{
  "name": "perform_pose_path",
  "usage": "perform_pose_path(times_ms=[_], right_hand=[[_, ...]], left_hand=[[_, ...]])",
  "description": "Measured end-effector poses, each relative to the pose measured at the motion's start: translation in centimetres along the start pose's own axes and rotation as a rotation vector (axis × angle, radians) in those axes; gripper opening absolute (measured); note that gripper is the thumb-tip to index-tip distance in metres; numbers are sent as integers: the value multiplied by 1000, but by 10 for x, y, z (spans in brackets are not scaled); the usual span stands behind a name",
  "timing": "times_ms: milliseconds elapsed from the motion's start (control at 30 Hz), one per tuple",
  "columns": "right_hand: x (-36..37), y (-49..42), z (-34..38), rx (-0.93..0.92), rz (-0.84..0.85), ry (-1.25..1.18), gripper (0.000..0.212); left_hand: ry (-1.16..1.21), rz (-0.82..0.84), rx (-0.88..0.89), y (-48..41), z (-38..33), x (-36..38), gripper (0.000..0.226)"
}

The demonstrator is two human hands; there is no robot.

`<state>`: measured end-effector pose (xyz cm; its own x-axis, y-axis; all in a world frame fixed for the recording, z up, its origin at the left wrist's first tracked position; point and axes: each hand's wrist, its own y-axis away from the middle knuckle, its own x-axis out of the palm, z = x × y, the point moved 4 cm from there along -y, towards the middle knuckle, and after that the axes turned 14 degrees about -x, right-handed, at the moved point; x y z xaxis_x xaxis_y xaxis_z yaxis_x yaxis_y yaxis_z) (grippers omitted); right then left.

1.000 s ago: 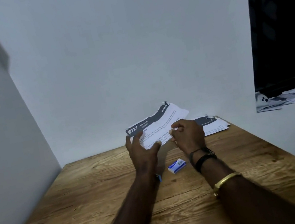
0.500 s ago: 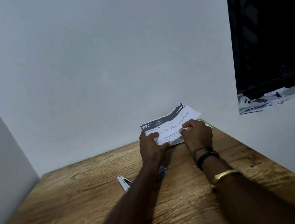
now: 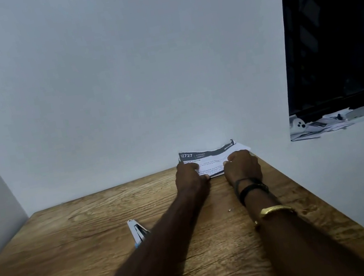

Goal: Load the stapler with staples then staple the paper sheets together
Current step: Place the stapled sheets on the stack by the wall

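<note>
Paper sheets (image 3: 211,157): small printed stack with a dark header, at the far right corner of the wooden table (image 3: 75,254), far edge against the wall.
Left hand (image 3: 189,176): fingers curled, gripping the stack's left edge.
Right hand (image 3: 242,166): fingers curled, gripping the right side; black bands (image 3: 250,189) and gold bangle (image 3: 275,209) on the wrist.
Stapler (image 3: 137,232): on the table well nearer, untouched, partly hidden by the left forearm.

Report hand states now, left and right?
Left hand: pinches the left edge of the paper sheets, thumb on top.
Right hand: grips the right side of the same sheets.
</note>
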<state>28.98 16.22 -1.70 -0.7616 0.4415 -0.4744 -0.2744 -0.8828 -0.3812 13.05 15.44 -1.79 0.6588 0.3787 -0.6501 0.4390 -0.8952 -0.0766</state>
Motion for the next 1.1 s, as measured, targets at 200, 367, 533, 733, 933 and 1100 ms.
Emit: perform_pose_path(times_ms=[200,367,533,733,933,1100], right_hand=[[8,-5,-2,-4,103,185,29],[11,-2,4,-47,131,273,30],[13,2,8,-123,125,258,26],[10,28,44,-210,118,149,22],[26,71,84,-338,250,125,21],[43,96,92,-389,390,252,19]], left_hand=[[-170,7,-66,-2,1,11,35],[-122,49,-72,-7,2,10,41],[4,-12,-19,-10,8,-12,44],[156,-126,-47,5,36,-60,32],[71,-170,-103,32,64,-99,17],[-106,-172,-254,47,89,-130,50]])
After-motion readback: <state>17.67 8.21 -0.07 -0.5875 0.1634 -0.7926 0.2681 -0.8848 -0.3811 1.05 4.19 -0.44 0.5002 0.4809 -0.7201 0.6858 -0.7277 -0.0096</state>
